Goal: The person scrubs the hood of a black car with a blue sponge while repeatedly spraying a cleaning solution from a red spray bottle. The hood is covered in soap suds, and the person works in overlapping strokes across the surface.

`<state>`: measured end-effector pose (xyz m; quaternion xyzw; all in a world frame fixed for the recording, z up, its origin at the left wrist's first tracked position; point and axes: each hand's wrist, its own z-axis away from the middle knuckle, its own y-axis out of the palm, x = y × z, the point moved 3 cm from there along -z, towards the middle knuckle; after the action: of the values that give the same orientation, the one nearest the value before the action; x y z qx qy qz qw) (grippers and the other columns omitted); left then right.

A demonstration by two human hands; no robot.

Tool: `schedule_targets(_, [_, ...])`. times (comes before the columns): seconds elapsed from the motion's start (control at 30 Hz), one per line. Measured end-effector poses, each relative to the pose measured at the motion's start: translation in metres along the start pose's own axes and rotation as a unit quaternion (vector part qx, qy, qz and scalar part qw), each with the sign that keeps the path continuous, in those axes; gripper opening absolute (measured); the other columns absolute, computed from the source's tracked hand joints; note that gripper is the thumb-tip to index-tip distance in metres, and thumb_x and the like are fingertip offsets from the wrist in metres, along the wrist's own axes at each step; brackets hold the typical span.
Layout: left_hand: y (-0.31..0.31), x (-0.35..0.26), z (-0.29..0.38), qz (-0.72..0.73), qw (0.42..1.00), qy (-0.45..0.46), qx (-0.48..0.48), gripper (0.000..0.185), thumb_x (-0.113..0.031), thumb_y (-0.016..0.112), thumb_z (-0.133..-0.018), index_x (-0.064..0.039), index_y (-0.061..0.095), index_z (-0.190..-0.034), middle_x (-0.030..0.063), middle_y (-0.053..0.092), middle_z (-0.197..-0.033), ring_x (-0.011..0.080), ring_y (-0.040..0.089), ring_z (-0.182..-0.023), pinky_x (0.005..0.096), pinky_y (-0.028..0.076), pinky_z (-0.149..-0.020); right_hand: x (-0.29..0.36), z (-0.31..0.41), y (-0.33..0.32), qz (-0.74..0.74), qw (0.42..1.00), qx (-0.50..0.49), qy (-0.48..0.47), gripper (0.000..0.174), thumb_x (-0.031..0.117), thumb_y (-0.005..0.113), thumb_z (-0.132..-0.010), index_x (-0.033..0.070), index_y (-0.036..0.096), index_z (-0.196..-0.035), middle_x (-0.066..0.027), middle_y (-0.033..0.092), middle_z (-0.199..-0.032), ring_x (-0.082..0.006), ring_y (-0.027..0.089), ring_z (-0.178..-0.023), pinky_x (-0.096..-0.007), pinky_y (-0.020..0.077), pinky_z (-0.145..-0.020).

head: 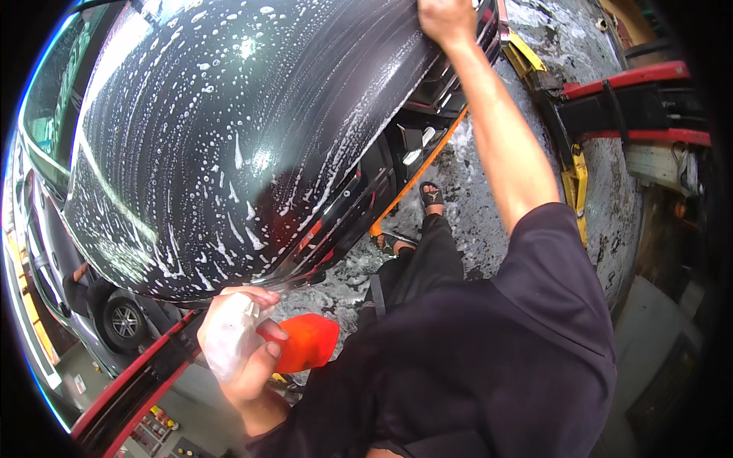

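Before me spreads the dark hood [240, 114] of a car, wet with foam streaks and droplets. My left hand [246, 343], at the near corner of the hood, grips what looks like a spray bottle [306, 343], with an orange-red body and a whitish upper part. Its fingertips are close to a clear, film-like edge [292, 280] at the hood's corner; whether they pinch it I cannot tell. Stretched out to the top of the view, my right hand [449, 23] is at the hood's front edge. Its fingers are cut off by the picture's rim, so its grip is hidden.
An orange strip [421, 169] runs along the bumper, above wet grey floor [458, 166]. Red-and-black lift posts [635, 106] stand right and lower left, with yellow lift arms [575, 177]. Another vehicle with a visible wheel [125, 323] is at left, a person [86, 292] beside it.
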<state>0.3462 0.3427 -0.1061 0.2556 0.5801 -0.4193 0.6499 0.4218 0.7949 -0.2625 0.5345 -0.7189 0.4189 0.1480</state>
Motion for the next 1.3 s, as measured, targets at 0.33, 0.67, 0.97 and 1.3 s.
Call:
schedule_targets(0.33, [-0.005, -0.018, -0.002, -0.043, 0.997, 0.045, 0.035, 0.056, -0.018, 0.081, -0.083, 0.012, 0.058, -0.125, 0.0264, 0.064, -0.120, 0.0220, 0.070, -0.078, 0.0289, 0.059, -0.063, 0.195, 0.226, 0.020, -0.133, 0.945, 0.115, -0.275, 0.034, 0.028, 0.062, -0.095, 0.012, 0.074, -0.122, -0.0124, 0.067, -0.142, -0.0328, 0.060, -0.138, -0.0579, 0.0406, -0.118])
schedule_targets(0.67, [-0.012, -0.008, 0.023, -0.011, 1.000, 0.003, 0.014, 0.056, -0.018, 0.082, -0.082, 0.011, 0.061, -0.124, 0.0237, 0.064, -0.121, 0.0192, 0.069, -0.078, 0.0268, 0.058, -0.065, 0.068, 0.082, 0.020, 0.174, 0.972, 0.027, -0.154, 0.033, 0.033, 0.054, -0.101, 0.005, 0.072, -0.106, -0.0146, 0.069, -0.125, -0.0381, 0.062, -0.117, -0.0592, 0.0478, -0.096])
schedule_targets(0.97, [0.031, -0.037, -0.023, -0.006, 0.998, 0.049, -0.034, 0.057, -0.023, 0.085, -0.081, 0.011, 0.062, -0.120, 0.0234, 0.065, -0.118, 0.0195, 0.069, -0.081, 0.0261, 0.059, -0.065, 0.227, 0.261, 0.056, -0.237, 0.899, 0.226, -0.291, 0.043, 0.030, 0.058, -0.098, 0.005, 0.067, -0.132, -0.0172, 0.064, -0.144, -0.0396, 0.062, -0.132, -0.0564, 0.0494, -0.111])
schedule_targets(1.3, [0.022, -0.008, 0.014, 0.031, 0.986, -0.031, -0.160, 0.052, -0.017, 0.080, -0.080, 0.011, 0.066, -0.123, 0.0199, 0.067, -0.121, 0.0173, 0.068, -0.081, 0.0270, 0.057, -0.068, -0.045, -0.037, 0.028, 0.067, 0.986, 0.028, -0.150, 0.055, 0.039, 0.051, -0.109, -0.007, 0.064, -0.136, -0.0278, 0.060, -0.148, -0.0452, 0.050, -0.144, -0.0490, 0.0345, -0.124])
